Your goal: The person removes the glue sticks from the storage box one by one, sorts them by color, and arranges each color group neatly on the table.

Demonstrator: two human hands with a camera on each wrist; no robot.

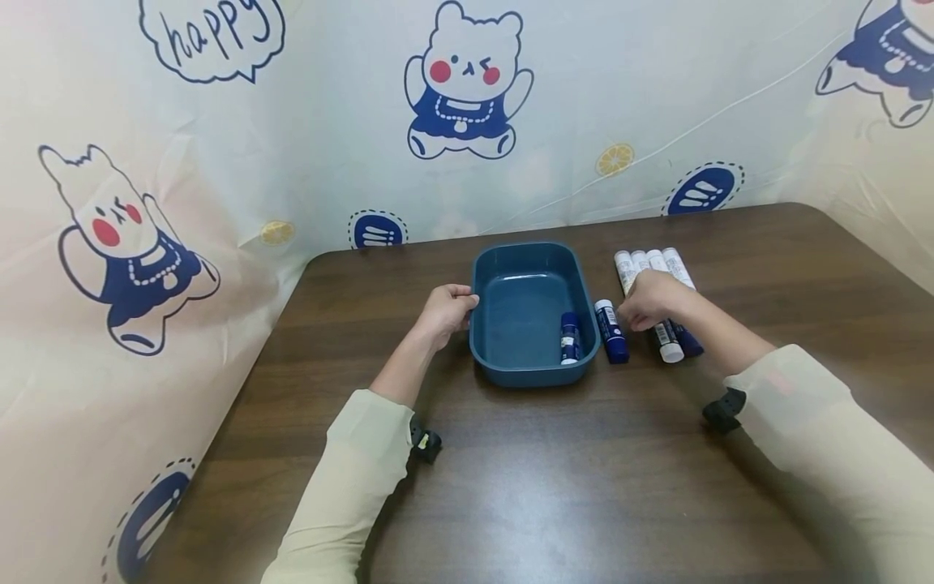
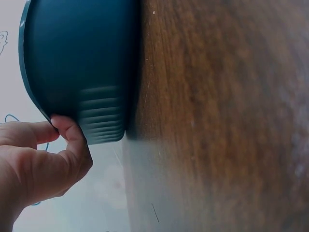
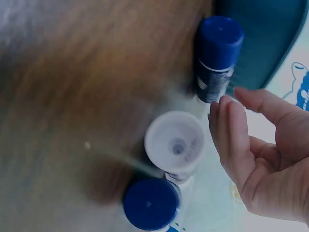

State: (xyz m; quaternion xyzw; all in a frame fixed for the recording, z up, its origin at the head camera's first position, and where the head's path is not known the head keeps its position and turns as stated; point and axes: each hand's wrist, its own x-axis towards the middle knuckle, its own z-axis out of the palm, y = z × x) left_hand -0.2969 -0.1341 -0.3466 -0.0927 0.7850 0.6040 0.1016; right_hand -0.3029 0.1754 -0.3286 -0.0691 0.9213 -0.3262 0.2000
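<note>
A dark teal plastic bin (image 1: 529, 377) stands on the table, with one blue glue stick (image 1: 570, 339) lying inside at its near right corner. My left hand (image 1: 447, 312) pinches the bin's left rim between thumb and fingers, also seen in the left wrist view. Just outside the right wall lies another glue stick (image 1: 611, 332), its blue cap toward me. Beside it hovers my right hand (image 1: 649, 298); in the right wrist view its thumb and fingers are apart and hold nothing. Partly hidden under that hand, several glue sticks (image 1: 679, 264) lie in a row, white ends showing at the back.
The brown wooden table (image 1: 525, 470) extends around the bin on all sides. A patterned cloth (image 1: 328, 122) with cartoon bears hangs behind the table and along its left. Each wrist wears a small black camera (image 1: 426, 444).
</note>
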